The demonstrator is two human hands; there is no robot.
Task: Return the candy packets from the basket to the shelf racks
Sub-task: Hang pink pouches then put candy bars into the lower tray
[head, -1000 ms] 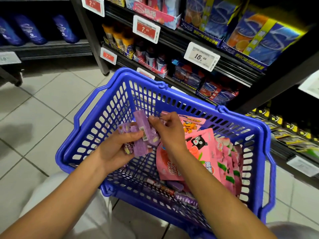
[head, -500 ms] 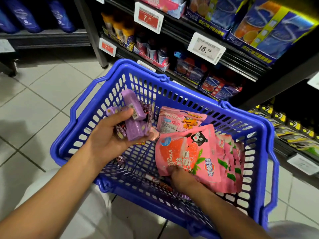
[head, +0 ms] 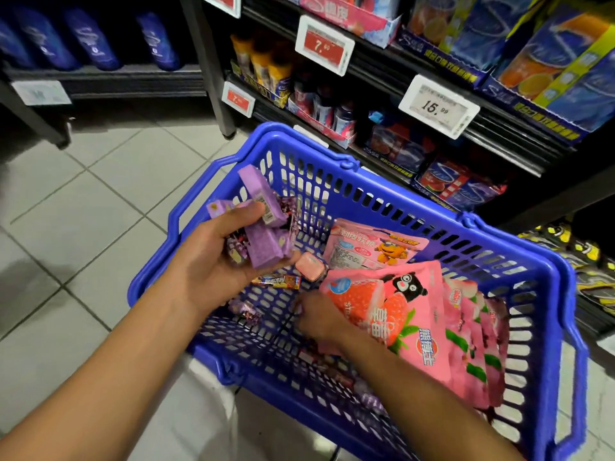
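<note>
A blue plastic basket (head: 392, 207) sits in front of me, full of candy. My left hand (head: 213, 261) hovers over its left side and grips a bunch of purple candy packets (head: 263, 237). Down on the basket floor, my right hand (head: 319, 317) reaches under the pink strawberry bags (head: 416, 331); its fingertips are hidden, so what they hold cannot be seen. A pink cartoon bag (head: 369, 247), a small pink tin (head: 309, 272) and a thin candy stick (head: 276, 281) lie between my hands. More small purple candies (head: 246, 311) lie on the basket floor.
Dark shelf racks (head: 432, 104) with boxed sweets and price tags (head: 437, 106) stand right behind the basket. A second low shelf (head: 100, 81) with blue bags is at the far left. Grey floor tiles (head: 83, 201) lie to the left.
My right hand left the purple packets with my left hand and went down into the basket under the pink bags. My left hand lifted the purple bunch slightly up and left.
</note>
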